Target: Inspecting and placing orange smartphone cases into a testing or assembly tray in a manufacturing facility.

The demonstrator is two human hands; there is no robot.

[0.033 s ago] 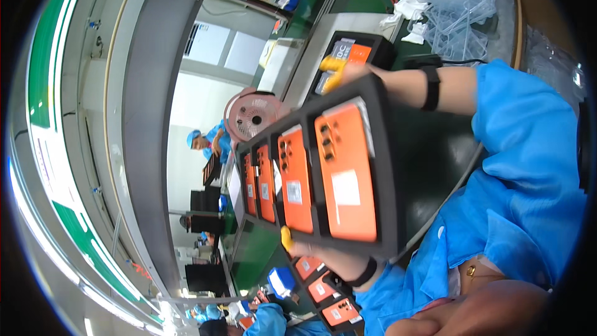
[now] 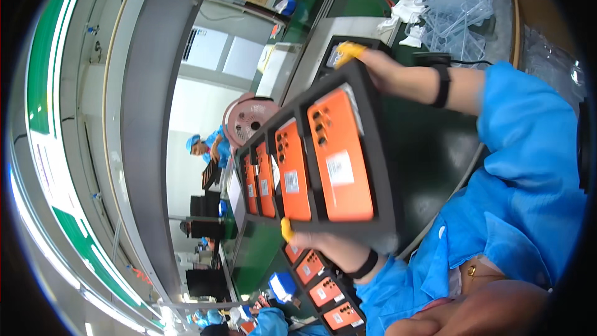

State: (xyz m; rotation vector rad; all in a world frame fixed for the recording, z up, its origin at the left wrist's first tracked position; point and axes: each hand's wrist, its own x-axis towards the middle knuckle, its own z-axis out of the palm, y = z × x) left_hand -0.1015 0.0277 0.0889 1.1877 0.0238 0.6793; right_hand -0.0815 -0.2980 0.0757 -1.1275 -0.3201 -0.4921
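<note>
Between both my hands is a black foam tray (image 2: 382, 168), tilted, with a row of several orange phones (image 2: 341, 155) seated in its slots. Their backs face up, each with dark camera lenses and a white label. My right hand (image 2: 380, 74) grips the tray's upper end; its fingers, in yellow finger cots, reach past the corner and are partly hidden behind the tray. At the lower edge, my left hand (image 2: 305, 238) holds on with a yellow-covered thumb showing. Beyond the right hand lies another black tray (image 2: 376, 42), mostly covered by that hand.
Below the left wrist stands a second tray of orange phones (image 2: 326, 291), beside a blue and white box (image 2: 283, 287). A pink fan (image 2: 249, 121) is behind the held tray. Clear plastic trays (image 2: 457, 18) are heaped at upper right, near white tissue (image 2: 407, 11). A co-worker (image 2: 214, 149) sits beyond.
The held tray has shifted slightly upward in the picture and tilted. My right hand has moved up with it, now covering more of the black tray behind. The lower phone tray shows more.
</note>
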